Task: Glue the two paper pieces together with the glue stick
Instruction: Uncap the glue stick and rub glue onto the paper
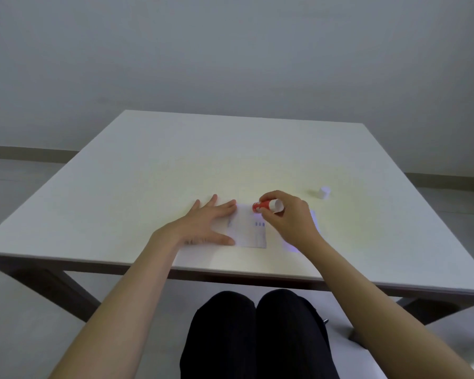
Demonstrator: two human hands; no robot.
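Observation:
A white paper piece (248,231) with faint blue print lies near the front edge of the white table (175,160). My left hand (205,224) rests flat on its left part, fingers spread. My right hand (288,214) grips a red and white glue stick (266,205), tilted with its red end down on the paper's far right corner. A second white paper piece (314,218) lies to the right, mostly hidden under my right hand and wrist. The white cap (324,192) of the glue stick stands on the table, apart, further right and back.
The table's front edge runs just below the papers, with dark table legs (52,285) under it. My knees in dark trousers (255,332) are beneath the edge. A grey wall (230,50) stands behind the table.

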